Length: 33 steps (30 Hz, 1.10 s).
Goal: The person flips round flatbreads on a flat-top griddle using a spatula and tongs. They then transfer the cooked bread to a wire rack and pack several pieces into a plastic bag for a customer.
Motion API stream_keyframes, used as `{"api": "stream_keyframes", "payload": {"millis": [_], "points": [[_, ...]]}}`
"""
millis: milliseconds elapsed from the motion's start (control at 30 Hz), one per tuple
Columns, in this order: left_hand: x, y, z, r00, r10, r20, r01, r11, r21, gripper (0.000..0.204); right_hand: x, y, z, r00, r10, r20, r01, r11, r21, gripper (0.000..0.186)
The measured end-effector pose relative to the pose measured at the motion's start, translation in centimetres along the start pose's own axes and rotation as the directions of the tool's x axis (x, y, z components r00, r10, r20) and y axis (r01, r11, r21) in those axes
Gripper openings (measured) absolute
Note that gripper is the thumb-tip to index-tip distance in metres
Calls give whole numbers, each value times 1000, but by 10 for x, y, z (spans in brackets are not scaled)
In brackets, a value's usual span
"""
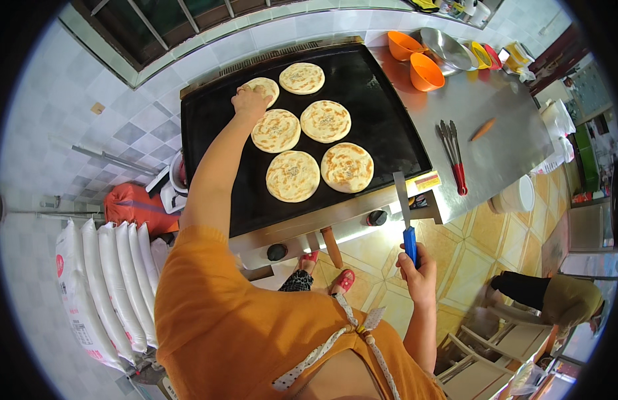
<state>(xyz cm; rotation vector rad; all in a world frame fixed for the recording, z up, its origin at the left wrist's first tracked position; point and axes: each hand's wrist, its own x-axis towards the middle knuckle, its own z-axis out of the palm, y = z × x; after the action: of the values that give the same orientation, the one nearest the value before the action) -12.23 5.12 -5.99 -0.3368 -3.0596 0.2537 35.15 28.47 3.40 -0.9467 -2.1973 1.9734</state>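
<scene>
Left hand [250, 101] is reaching far across the black griddle [209, 133], fingers laid flat and pressing on the far-left flatbread [267, 87], which is sitting at about 11 o'clock on the plate. That flatbread is lying straight ahead of the left arm, at 12 o'clock from the shoulder; the left hand is touching it, the right is well apart.

Right hand [415, 270] is closed around the blue handle of a scraper [405, 213], held off the griddle's near edge at about 5 o'clock. The scraper's long axis is running roughly 12-to-6, blade pointing up toward the near-right flatbread [347, 167].

Five other flatbreads are lying browned-side up in two loose columns; nearest to the pressed one is the far-right piece [301, 78].

Tongs [452, 153] with red handles are resting on the steel tabletop [495, 133] at 3 o'clock of the griddle.

Hidden: the hand is covering the left part of the pressed flatbread, so its surface cannot be judged. The fingertip grip there is too small to make out.
</scene>
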Motion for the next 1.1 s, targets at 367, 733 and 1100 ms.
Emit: {"api": "stream_keyframes", "payload": {"millis": [367, 733, 1100], "points": [[-84, -12, -8, 788, 615, -35, -614, 780, -125, 48, -25, 10, -29, 1000, -22, 12, 21, 996, 87, 23], [-147, 30, -54, 754, 654, -65, -647, 722, -244, 40, -37, 8, -47, 997, -75, 23, 71, 989, 129, 23], [-236, 51, -52, 820, 573, 15, -573, 820, -15, 46, -41, 24, -80, 998, -52, -44, 60, 979, 195, 22]]}}
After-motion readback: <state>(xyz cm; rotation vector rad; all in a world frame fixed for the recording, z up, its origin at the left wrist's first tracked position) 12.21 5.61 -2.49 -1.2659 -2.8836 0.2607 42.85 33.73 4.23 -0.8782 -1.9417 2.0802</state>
